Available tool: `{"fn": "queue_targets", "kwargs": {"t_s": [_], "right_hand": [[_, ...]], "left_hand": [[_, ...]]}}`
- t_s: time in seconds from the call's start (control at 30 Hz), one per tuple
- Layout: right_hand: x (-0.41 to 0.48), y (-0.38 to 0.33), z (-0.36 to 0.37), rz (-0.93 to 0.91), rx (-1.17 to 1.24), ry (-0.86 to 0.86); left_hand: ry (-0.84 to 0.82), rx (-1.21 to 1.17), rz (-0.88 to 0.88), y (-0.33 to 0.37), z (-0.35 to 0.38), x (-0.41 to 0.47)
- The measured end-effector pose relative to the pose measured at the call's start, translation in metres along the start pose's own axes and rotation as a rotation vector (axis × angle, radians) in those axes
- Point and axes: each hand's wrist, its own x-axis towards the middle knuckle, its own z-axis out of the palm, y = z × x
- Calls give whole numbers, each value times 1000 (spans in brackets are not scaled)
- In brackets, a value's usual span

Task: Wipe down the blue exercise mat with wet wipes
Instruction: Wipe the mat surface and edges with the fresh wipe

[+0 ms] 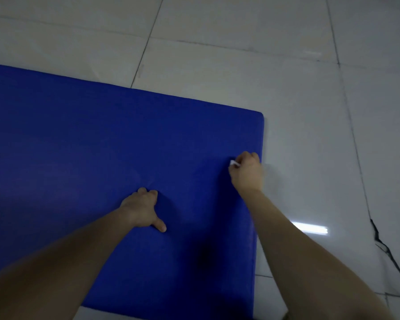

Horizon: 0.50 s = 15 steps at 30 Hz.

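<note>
Head view: the thick blue padded exercise mat (90,146) lies flat on the pale glossy tile floor (217,54) and fills the left and middle of my picture. Its long axis runs left to right, skewed slightly so the far edge slopes nearer as it goes right. The left end passes out of view, and the short right end, with a rounded far corner, faces right. My left hand (143,209) is planted near the middle of the mat's near half, forearm reaching in from the near left. Its fingers are curled under with nothing in them, the knuckles press a shallow dent into the padding, and the thumb sticks out to the near right. My right hand (246,172) sits just inside the mat's right edge, arm coming in from the near right across that edge. Its fingers are bunched round a small white wet wipe (234,163), of which only a scrap shows at the hand's left side, down against the blue surface. Bare mat stretches left and far of both hands. Bare tiles lie beyond the far and right edges. On the right a bright strip of reflected light (310,228) lies on the floor, and past it runs a thin dark line (379,236), cable or crack I cannot tell.
</note>
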Motion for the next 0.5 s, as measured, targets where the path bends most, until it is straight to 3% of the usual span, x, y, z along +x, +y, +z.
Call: {"fn": "queue_targets", "kwargs": {"t_s": [0.17,0.27,0.5], "right_hand": [[5,39,-25,227,67,103],[12,26,-16,255,92,126],[15,-60,34,-37,119,-54]], "left_hand": [[-8,8,-2,-1,1,0],[-9,25,-15,1,-1,0],[-20,50,-9,-1,1,4]]}}
